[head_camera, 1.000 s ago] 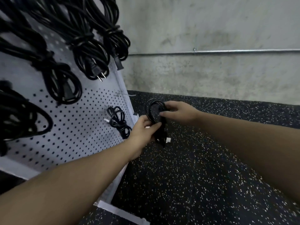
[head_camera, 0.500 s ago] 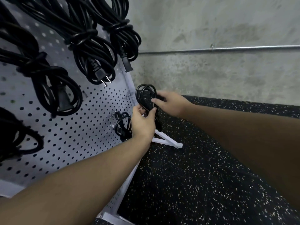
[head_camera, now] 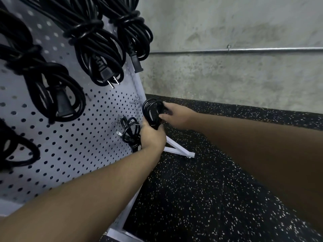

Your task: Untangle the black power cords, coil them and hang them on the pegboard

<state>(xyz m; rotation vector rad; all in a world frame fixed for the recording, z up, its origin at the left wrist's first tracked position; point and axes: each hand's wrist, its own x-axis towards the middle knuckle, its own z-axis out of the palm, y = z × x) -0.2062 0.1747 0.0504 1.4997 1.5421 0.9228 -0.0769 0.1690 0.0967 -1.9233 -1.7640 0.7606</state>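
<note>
Change: over the last second the coiled cord (head_camera: 152, 111) had been carried up and in toward the right edge of the pegboard (head_camera: 73, 140); a second earlier it was held lower, out over the floor.
Meaning for the task: judged from this, the coiling was finished and the step in hand was hanging; the coil stood just beside a bare hook (head_camera: 135, 100) near the board's edge but was not yet on it.
Left hand (head_camera: 152, 137): curled round the lower, bunched part of the coil, gripping it from below.
Right hand (head_camera: 174, 116): thumb and fingers pinched the right side of the coil's loop, holding it open and upright.
Cord's place: in the air between both hands, just off the board's right edge, above the white foot (head_camera: 178, 149) of the stand.
Neighbours: a small hung cord (head_camera: 130, 132) sat on the board just left of the left hand, probably touching the knuckles, though the view was too dark to be sure; larger hung bundles (head_camera: 104, 49) filled the upper board.
Edges: the board's right frame ran just behind the coil; the hook lay only slightly inboard of it.
Open room: speckled floor (head_camera: 201, 189) to the right and below was free; the concrete wall (head_camera: 227, 75) stood well behind.
</note>
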